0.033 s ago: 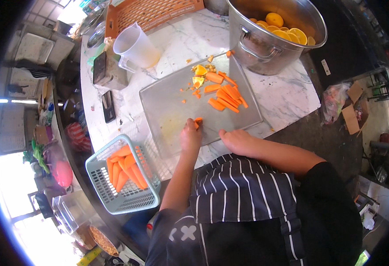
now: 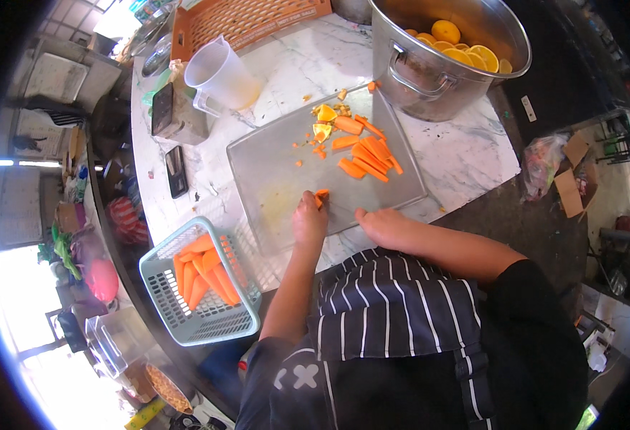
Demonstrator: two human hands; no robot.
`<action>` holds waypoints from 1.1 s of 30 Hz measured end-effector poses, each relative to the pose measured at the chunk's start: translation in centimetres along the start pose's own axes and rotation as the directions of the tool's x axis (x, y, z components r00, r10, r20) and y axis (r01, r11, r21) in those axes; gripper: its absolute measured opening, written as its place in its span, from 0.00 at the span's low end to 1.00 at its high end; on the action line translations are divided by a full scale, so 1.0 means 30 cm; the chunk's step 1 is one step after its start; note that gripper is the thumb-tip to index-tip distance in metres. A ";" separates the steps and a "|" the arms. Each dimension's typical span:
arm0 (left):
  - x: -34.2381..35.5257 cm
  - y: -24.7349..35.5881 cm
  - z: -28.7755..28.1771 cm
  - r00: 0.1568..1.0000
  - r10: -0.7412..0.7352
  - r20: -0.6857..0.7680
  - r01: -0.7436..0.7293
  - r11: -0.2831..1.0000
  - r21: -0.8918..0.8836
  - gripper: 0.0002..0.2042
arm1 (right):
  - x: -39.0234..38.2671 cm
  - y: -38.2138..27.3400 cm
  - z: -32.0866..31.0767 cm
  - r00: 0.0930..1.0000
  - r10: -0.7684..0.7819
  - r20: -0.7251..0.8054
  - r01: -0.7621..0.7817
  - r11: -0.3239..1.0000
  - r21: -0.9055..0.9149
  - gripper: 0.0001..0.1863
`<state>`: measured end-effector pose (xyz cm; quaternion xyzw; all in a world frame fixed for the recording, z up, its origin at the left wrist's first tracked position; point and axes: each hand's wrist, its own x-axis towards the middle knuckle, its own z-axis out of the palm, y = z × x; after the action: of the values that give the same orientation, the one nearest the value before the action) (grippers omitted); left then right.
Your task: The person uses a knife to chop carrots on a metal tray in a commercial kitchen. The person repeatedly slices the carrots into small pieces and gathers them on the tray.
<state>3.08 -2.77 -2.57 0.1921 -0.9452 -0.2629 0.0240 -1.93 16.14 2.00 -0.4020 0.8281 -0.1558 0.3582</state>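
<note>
Carrot piece [image 2: 321,198] pinched in our left hand [image 2: 309,220], we should steady it flat on the cutting board [image 2: 275,190], though what our curled right hand [image 2: 382,226] holds we cannot tell.

On the marble-patterned worktop [image 2: 472,152], a translucent jug [image 2: 218,75] stands between an orange plastic crate [image 2: 257,27] and a dark phone [image 2: 176,172] lying flat. A steel pot [image 2: 417,84] holds cut oranges [image 2: 482,56]. Beyond the right edge, a plastic bag [image 2: 542,168] lies beside cardboard [image 2: 567,193].
</note>
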 end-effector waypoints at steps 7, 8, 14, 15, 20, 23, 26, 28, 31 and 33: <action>0.016 -0.056 0.033 0.995 -0.050 -0.081 0.036 0.985 -0.169 0.09 | 0.089 0.065 0.068 1.000 0.020 -0.020 -0.020 0.999 -0.037 0.11; 0.015 -0.057 0.026 0.993 -0.088 -0.078 0.067 0.968 -0.242 0.09 | 0.093 0.074 0.077 0.999 0.024 -0.023 -0.025 0.999 -0.022 0.11; 0.014 -0.061 -0.006 0.996 -0.038 -0.084 0.015 0.968 -0.252 0.09 | 0.041 0.036 0.005 0.994 0.020 -0.108 -0.012 0.997 0.082 0.08; 0.018 -0.063 -0.003 0.997 -0.024 -0.076 0.009 0.981 -0.192 0.09 | 0.016 0.013 -0.028 0.993 -0.008 -0.115 0.013 0.999 0.044 0.08; 0.053 -0.053 0.004 1.000 -0.018 0.025 0.017 1.000 0.014 0.12 | -0.039 -0.021 -0.058 0.991 -0.041 -0.130 0.040 0.999 -0.012 0.10; 0.058 -0.022 -0.023 0.996 -0.047 0.081 0.040 0.995 0.086 0.12 | -0.049 -0.029 -0.059 0.994 0.011 -0.107 -0.009 1.000 0.015 0.08; 0.070 0.005 -0.045 0.986 -0.095 0.139 0.079 0.990 0.113 0.13 | -0.059 -0.041 -0.072 0.997 0.054 -0.060 -0.052 0.998 0.036 0.08; 0.072 -0.004 -0.037 0.990 -0.069 0.126 0.056 0.993 0.105 0.13 | -0.058 -0.041 -0.075 0.996 0.074 -0.049 -0.072 0.996 0.049 0.08; 0.071 -0.012 -0.035 0.993 -0.045 0.112 0.035 0.995 0.095 0.12 | -0.051 -0.040 -0.078 0.998 0.062 -0.026 -0.061 0.997 0.050 0.09; 0.070 -0.010 -0.036 0.994 -0.027 0.103 0.020 0.997 0.071 0.11 | -0.044 -0.034 -0.075 0.998 0.053 -0.016 -0.053 0.997 0.055 0.09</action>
<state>1.40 -4.34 -1.91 0.1901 -0.9515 -0.2394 -0.0350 -2.42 16.47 4.73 -0.3686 0.8371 -0.1724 0.3656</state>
